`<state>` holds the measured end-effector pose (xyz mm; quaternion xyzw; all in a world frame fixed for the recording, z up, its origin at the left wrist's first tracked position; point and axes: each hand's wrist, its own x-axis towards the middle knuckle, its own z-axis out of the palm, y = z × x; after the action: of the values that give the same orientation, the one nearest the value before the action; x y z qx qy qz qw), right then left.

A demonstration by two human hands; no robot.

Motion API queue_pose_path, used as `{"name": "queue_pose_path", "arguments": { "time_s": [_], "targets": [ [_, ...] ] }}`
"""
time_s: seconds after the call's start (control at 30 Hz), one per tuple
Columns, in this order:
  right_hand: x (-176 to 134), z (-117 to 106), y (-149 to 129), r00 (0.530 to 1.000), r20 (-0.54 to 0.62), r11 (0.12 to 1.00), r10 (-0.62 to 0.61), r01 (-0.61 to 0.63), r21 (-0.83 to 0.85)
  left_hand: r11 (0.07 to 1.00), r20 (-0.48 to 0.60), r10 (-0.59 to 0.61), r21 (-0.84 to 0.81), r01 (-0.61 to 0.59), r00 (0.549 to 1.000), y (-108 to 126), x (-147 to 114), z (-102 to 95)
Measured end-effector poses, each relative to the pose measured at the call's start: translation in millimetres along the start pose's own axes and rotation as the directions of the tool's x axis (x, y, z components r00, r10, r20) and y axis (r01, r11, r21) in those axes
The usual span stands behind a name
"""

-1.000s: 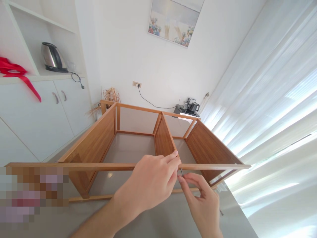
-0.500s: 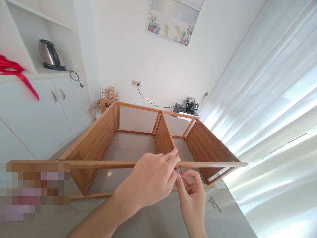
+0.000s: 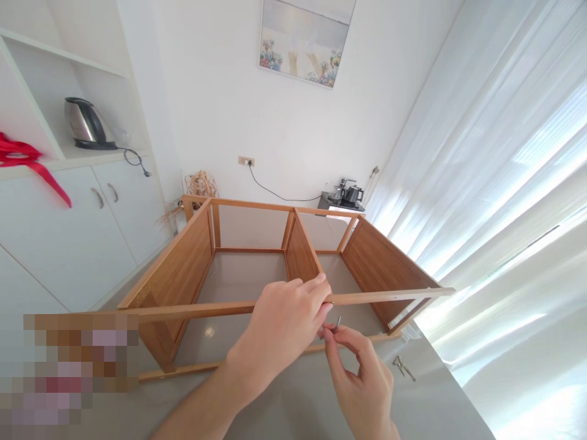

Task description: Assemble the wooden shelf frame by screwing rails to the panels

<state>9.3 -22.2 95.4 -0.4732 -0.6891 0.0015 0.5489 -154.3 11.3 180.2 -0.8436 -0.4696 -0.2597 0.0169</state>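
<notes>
A wooden shelf frame (image 3: 183, 310) lies on its side in front of me, with a divider panel (image 3: 302, 244) at mid-length. My left hand (image 3: 288, 318) is closed over the near rail where it meets the divider. Close to its fingertips, a small brassy bolt end (image 3: 331, 302) shows at the rail. Just below the rail, my right hand (image 3: 360, 366) pinches a small bent Allen key (image 3: 338, 322); its short metal end sticks up, apart from the rail. To the right, a few metal bolts (image 3: 404, 369) lie on the grey surface.
Pixelated blur covers the frame's left end. A kettle (image 3: 87, 124) stands on the white cabinet (image 3: 68, 226) with a red ribbon (image 3: 41, 168) beside it. Another kettle (image 3: 353, 194) sits on a low stand by the wall. White curtains (image 3: 495, 183) hang on the right.
My right hand has drawn down and away from the rail with the Allen key. My left hand stays on the rail, and the camera view has shifted slightly.
</notes>
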Motion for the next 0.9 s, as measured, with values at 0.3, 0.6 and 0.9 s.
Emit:
{"name": "queue_pose_path", "arguments": {
  "time_s": [0.3, 0.6, 0.9],
  "targets": [
    [-42, -88, 50, 0.981, 0.053, 0.973, 0.187, -0.177, -0.146, 0.986, -0.071, -0.085, 0.137, 0.094, 0.994, 18, -1, 3.9],
    [-72, -175, 164, 0.850, 0.271, 0.885, 0.451, -0.386, -0.261, 0.990, -0.053, -0.063, 0.125, 0.069, 0.997, 28, -7, -3.9],
    [-63, -174, 232, 0.802, 0.404, 0.876, 0.439, -0.282, -0.392, 0.984, -0.119, 0.106, 0.154, -0.087, 0.987, 51, -11, -5.1]
  ]
}}
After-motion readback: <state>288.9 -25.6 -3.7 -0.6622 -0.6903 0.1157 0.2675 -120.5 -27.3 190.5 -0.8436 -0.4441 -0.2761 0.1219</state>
